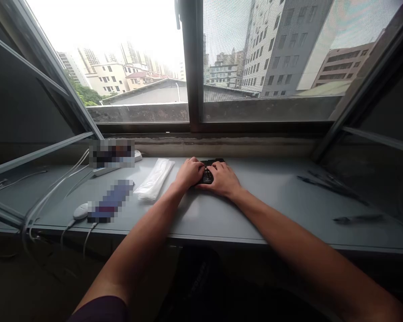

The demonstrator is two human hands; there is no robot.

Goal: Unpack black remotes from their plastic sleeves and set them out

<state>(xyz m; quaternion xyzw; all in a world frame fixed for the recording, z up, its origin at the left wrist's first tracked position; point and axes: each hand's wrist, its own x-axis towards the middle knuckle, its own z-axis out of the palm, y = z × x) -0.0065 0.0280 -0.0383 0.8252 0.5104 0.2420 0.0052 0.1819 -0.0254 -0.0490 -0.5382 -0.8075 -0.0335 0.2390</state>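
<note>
Both my hands lie together on a small black device with buttons [208, 173], which rests on the grey desk [272, 197] under the window. My left hand [189, 173] curls over its left side with the fingers bent down onto it. My right hand [223, 178] covers its right side, fingers also bent over it. Most of the device is hidden beneath the hands; only its middle and far edge show.
A clear plastic bag [154, 180] lies just left of my hands. Further left are a white power strip [102, 170], several white cables [50, 192], a white adapter [81, 211] and two blurred-out items. Dark pens [329, 183] lie at the right. The window frame [191, 67] rises behind.
</note>
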